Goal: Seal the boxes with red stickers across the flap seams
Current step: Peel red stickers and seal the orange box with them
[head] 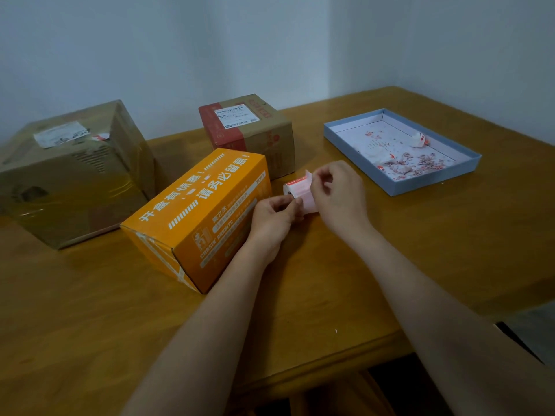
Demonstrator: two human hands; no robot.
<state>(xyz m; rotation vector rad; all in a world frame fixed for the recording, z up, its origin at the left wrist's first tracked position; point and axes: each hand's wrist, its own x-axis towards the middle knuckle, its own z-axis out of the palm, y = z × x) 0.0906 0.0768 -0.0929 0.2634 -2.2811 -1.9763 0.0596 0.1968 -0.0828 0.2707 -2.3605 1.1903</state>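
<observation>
A small roll of red-and-white stickers [295,187] lies on the wooden table [420,235] between my hands. My left hand [271,219] pinches the loose strip of backing paper at its lower end. My right hand [338,193] pinches the upper edge of the strip, where a sticker corner lifts up. An orange box [195,217] lies right beside my left hand. A brown box with red tape [249,132] stands behind it. A large brown box wrapped in clear tape [75,172] sits at the left.
A shallow blue tray [450,172] holding torn sticker scraps and crumpled backing paper sits at the right rear. White walls close off the table's far side and right corner. The table's front edge drops away at the lower right.
</observation>
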